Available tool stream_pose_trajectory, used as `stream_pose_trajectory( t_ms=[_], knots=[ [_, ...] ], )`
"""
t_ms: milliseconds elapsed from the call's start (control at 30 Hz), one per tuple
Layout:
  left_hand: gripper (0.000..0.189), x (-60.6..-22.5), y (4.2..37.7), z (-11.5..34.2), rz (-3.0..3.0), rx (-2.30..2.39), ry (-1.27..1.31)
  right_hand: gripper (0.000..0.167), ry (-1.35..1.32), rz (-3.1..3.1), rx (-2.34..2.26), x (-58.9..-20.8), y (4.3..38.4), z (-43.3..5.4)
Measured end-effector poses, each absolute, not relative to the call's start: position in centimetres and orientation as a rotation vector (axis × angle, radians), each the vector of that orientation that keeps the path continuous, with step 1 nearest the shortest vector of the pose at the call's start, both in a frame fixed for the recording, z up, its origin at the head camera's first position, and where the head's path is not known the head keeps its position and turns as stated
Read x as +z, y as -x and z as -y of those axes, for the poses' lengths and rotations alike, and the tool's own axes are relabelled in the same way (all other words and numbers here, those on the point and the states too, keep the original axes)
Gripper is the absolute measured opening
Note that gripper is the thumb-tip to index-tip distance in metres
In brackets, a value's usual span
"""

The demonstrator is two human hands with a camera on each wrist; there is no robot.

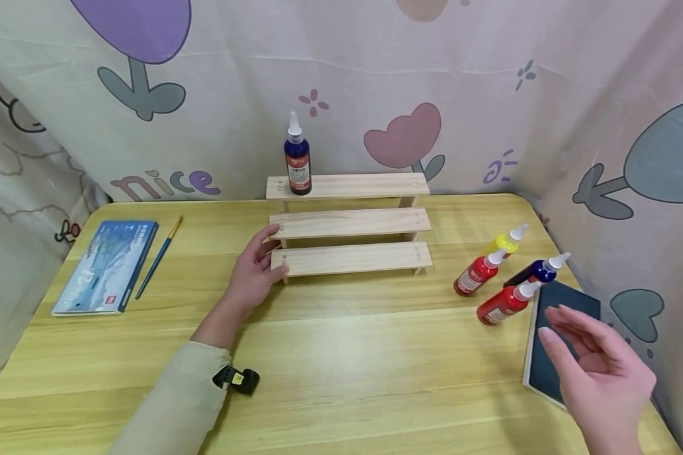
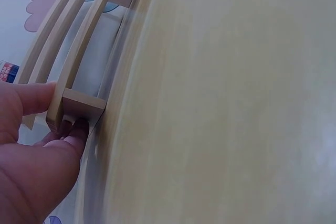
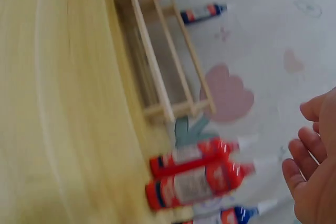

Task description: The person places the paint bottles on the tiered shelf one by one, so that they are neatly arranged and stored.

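A three-tier wooden step shelf (image 1: 353, 258) stands at the back of the table. My left hand (image 1: 252, 273) grips its left end, the thumb at the lowest plank and the other fingers around the side support in the left wrist view. On the top tier, near the left end, a dark blue squeeze bottle (image 1: 298, 165) with a white nozzle stands upright. My right hand (image 1: 600, 373) is held over a dark flat book (image 1: 541, 373), fingers loosely bent and holding nothing. Just beyond it are two red bottles (image 1: 478, 273), a yellow bottle (image 1: 505, 242) and another dark blue bottle (image 1: 537, 272).
On the left of the wooden table (image 1: 347, 366) lie a blue-and-white box (image 1: 107, 268) and a paintbrush (image 1: 159, 258). A patterned curtain (image 1: 341, 63) hangs right behind the table and along both sides.
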State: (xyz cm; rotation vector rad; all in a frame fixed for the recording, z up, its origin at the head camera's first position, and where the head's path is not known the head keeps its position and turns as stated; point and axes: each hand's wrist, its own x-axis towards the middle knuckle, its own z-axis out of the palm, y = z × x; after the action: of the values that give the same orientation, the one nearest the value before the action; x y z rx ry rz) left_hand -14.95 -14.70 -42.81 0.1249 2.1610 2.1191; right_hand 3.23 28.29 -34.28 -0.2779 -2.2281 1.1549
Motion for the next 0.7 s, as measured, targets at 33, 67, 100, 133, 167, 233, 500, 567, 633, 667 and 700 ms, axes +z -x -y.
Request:
stream_pose_trajectory(
  t_ms=[33,67,100,133,167,233,500,567,633,667,700],
  knots=[
    [0.081,-42.8,14.9,14.7,-2.162,2.118,-0.126,0.049,0.309,2.22,1.127,-34.6,-3.2,-28.7],
    [0.081,-42.8,14.9,14.7,-2.161,2.121,-0.124,0.048,0.338,2.217,1.095,-35.0,-3.1,-29.1],
    [0.081,-42.8,14.9,14.7,-2.16,2.121,-0.124,0.049,0.364,2.218,1.07,-35.3,-3.0,-29.6],
    [0.081,-42.8,14.9,14.7,-2.158,2.123,-0.121,0.049,0.394,2.221,1.061,-35.6,-2.8,-30.0],
    [0.081,-42.8,14.9,14.7,-2.156,2.124,-0.125,0.049,0.43,2.225,1.071,-35.8,-2.6,-30.4],
    [0.081,-42.8,14.9,14.7,-2.152,2.127,-0.124,0.05,0.481,2.238,1.13,-36.2,-2.0,-31.1],
    [0.08,-42.9,15.1,14.7,-2.154,2.141,-0.143,0.052,0.483,2.393,1.306,-36.7,0.1,-32.8],
    [0.08,-42.9,15.1,14.7,-2.149,2.142,-0.15,0.05,0.408,2.448,1.283,-36.8,0.5,-32.9],
    [0.081,-42.9,15.1,14.7,-2.143,2.143,-0.151,0.048,0.341,2.497,1.257,-37.0,0.9,-32.9],
    [0.081,-42.9,15.1,14.8,-2.141,2.143,-0.151,0.047,0.316,2.515,1.248,-37.1,1.0,-33.0],
    [0.081,-42.9,15.0,14.8,-2.141,2.142,-0.146,0.046,0.302,2.528,1.237,-37.1,1.2,-32.9]
  ],
)
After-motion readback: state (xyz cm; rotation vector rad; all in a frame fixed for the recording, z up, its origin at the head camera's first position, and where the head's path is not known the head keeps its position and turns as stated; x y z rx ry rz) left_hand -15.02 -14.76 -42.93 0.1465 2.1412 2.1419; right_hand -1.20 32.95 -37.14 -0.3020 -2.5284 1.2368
